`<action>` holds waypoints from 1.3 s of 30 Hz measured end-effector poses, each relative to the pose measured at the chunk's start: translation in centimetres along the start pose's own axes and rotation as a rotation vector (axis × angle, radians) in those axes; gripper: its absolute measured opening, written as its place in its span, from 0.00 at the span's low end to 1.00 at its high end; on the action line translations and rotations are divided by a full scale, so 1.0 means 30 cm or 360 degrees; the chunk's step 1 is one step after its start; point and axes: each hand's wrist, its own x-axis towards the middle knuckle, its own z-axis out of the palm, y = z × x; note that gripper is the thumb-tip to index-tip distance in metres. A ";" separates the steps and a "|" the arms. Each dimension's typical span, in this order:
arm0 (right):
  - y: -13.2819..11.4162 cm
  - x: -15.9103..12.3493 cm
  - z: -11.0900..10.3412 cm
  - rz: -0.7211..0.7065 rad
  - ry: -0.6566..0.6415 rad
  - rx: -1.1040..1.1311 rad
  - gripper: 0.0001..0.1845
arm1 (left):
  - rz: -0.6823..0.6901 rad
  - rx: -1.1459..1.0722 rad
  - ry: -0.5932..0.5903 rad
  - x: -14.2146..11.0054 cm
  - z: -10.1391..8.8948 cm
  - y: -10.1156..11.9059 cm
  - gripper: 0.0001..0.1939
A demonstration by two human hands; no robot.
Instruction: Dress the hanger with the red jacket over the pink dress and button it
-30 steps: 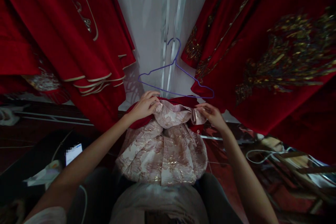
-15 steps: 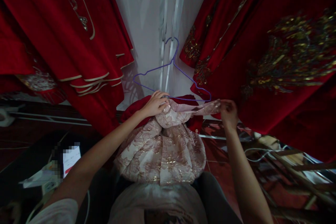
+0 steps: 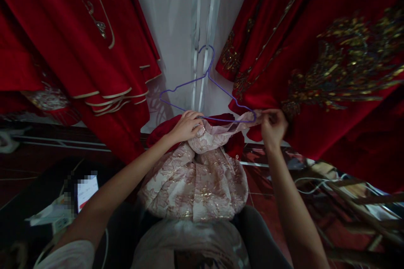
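A pale pink and gold brocade garment [image 3: 195,180] lies bunched on my lap, with dark red cloth [image 3: 164,128] behind its top edge. My left hand [image 3: 187,126] is closed on the garment's upper edge, right at the bottom bar of a purple wire hanger [image 3: 205,82]. My right hand [image 3: 273,125] pinches a stretched strip of the same pink fabric at the hanger's right end. The hanger hangs by its hook from a white vertical rail [image 3: 202,17].
Red velvet robes with gold trim [image 3: 94,50] hang at the left, and red robes with gold embroidery [image 3: 331,63] at the right. A white paper [image 3: 86,191] lies on dark things at the lower left. White cables [image 3: 315,187] and wooden slats lie at the lower right.
My right hand has pulled the pink fabric strip out to the right and up to the hanger's right end. My left hand has shifted slightly right along the garment's top edge.
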 end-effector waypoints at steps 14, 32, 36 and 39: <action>0.029 -0.061 -0.093 -0.0042 0.0032 -0.0197 0.07 | -0.0021 0.0052 0.0019 -0.007 -0.022 0.012 0.08; 0.100 0.058 -0.091 -0.0259 -0.0179 -0.0551 0.11 | -0.0110 -0.0233 0.0034 -0.022 -0.057 0.004 0.09; 0.085 0.056 -0.092 -0.0206 -0.0223 -0.0421 0.11 | -0.0115 -0.0185 0.0049 -0.017 -0.047 0.012 0.08; 0.093 0.059 -0.088 -0.0204 -0.0221 -0.0419 0.10 | -0.0111 -0.0105 0.0058 -0.023 -0.054 0.020 0.07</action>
